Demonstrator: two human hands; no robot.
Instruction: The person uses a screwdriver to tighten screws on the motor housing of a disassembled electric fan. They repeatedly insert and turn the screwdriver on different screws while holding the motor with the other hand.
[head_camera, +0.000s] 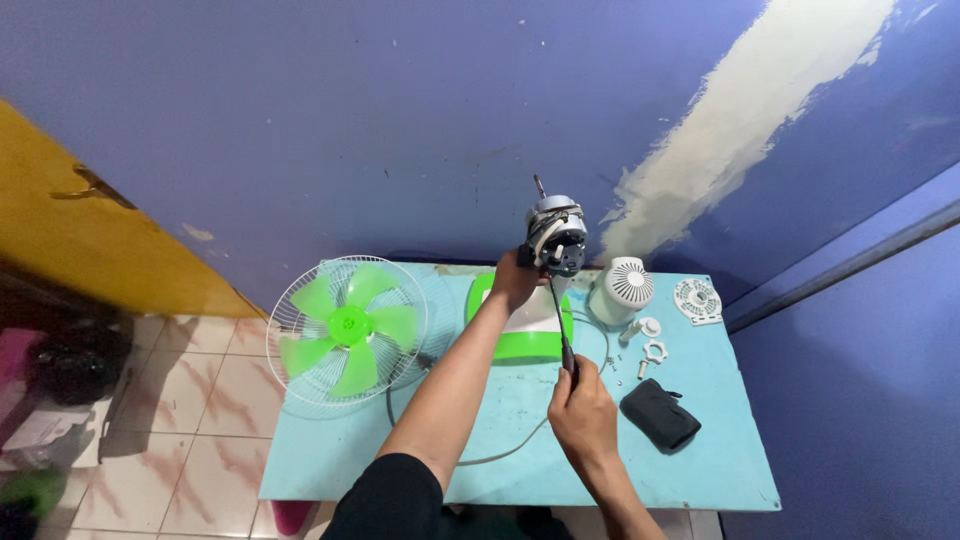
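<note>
I have the fan motor (555, 238) steadied upright over the green-and-white fan base (520, 325), my left hand (515, 280) in a closed grip around its lower side. My right hand (580, 412) is clenched on the screwdriver (560, 320), its tip up at the motor's underside. I judge this the unscrewing step on the motor mount. Next calls for keeping the tip seated while turning; loose screws (612, 366) lie on the tabletop (330, 450).

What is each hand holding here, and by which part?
The left hand grips the bare fan motor at its side, above the green fan base. The right hand holds a screwdriver by its handle, tip at the motor.
</note>
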